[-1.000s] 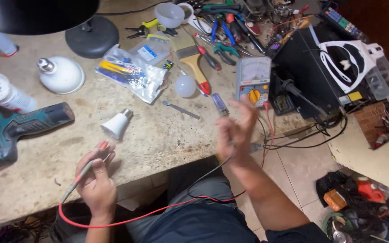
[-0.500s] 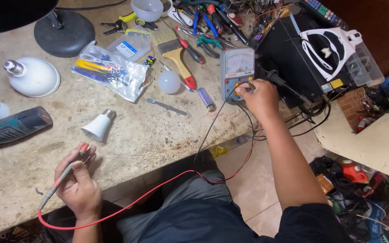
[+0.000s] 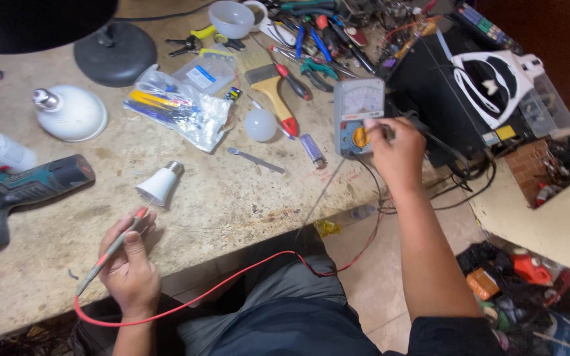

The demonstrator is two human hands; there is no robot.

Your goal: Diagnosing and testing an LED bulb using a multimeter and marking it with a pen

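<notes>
The left hand (image 3: pixel 128 267) has its grip closed on a red-tipped test probe (image 3: pixel 110 252), tip near the white bulb housing (image 3: pixel 159 183) lying on the bench (image 3: pixel 232 198) but not touching it. The right hand (image 3: pixel 397 148) pinches the dial of the grey analogue multimeter (image 3: pixel 359 115). Judging by this, the meter is being set and the probing itself is not yet done.

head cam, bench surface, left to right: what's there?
Teal cordless drill → white bulb housing → round frosted bulb dome → small purple lighter → grey analog multimeter, right hand at its dial.
</notes>
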